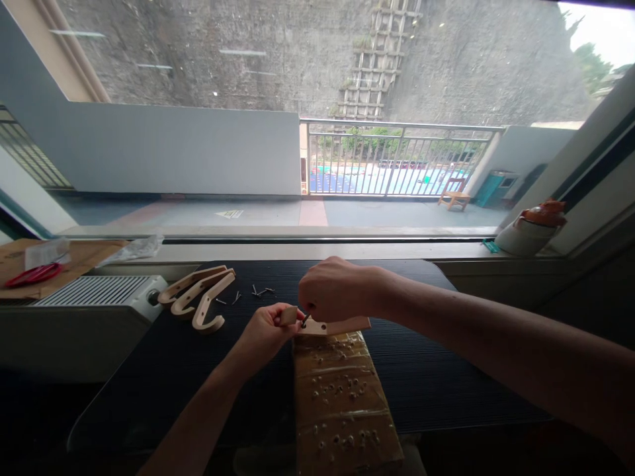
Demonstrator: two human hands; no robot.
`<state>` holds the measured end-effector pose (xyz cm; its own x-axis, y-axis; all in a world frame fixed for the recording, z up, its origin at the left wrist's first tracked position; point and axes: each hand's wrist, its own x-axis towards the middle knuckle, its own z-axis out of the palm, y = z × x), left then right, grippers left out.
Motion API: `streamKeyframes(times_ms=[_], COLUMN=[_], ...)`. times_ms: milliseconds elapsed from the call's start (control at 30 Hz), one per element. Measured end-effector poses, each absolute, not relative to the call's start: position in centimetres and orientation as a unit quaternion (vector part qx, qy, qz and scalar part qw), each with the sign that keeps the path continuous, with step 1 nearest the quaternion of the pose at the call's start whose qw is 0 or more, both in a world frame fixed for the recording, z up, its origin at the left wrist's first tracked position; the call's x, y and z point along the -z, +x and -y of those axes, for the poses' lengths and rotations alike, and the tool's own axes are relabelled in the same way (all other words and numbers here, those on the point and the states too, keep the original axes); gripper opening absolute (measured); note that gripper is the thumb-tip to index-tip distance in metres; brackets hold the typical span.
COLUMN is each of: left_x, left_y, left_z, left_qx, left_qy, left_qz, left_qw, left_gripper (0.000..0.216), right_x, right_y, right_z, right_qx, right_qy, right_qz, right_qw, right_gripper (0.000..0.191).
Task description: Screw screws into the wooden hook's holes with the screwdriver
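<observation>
Nearby, an orange-topped jar hides its contents; at a taped block, the left hand grips a wooden piece, the right hand clenches a slim tool, near scattered screws.

No words or numbers I can make out here
Closest thing is a pale triangular marking with a bit of yellow on the walkway floor outside, but it's way too small and washed out to read.
</observation>
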<state>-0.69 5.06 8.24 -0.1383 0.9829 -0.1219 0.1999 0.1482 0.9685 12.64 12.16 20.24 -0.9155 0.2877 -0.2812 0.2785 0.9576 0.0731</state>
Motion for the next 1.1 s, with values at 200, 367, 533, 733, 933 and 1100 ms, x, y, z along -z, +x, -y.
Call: streamKeyframes(times_ms=[200,367,533,733,933,1100], left_x=[-8.0,-7.5,-7.2,-6.7,-6.4,-6.7], left_y=[-0.3,-0.3,-0.7,-1.1,-1.2,-1.4], left_z=[-5.3,-5.6,-5.6,-5.4,-4.9,-4.2], left_qx=[-0.471,-0.471,-0.46,-0.449,-0.436,-0.429], left_qy=[0.464,0.472,0.492,0.512,0.525,0.514], left_qz=[-0.612,-0.612,-0.612,-0.615,-0.612,-0.602], left_qw=[0.434,0.425,0.414,0.397,0.4,0.436], left_gripper=[0.017,0.015,0.014,0.017,0.018,0.019], right_x=[-21.0,-21.1,-20.6,-20.6,-20.5,-19.9], right_y=[12.0,12.0,12.1,12.2,12.8,12.6], right_z=[-11.6,-11.4,-11.6,-11.5,-11.4,-11.6], right_qx=[-0.05,-0.06,-0.06,-0.064,-0.061,-0.061], right_qy=[0.143,0.147,0.155,0.154,0.146,0.129], right_qz=[-0.975,-0.972,-0.971,-0.971,-0.973,-0.979], right_qw=[0.163,0.173,0.173,0.169,0.168,0.147], right_gripper=[0.013,0.014,0.016,0.016,0.014,0.013])
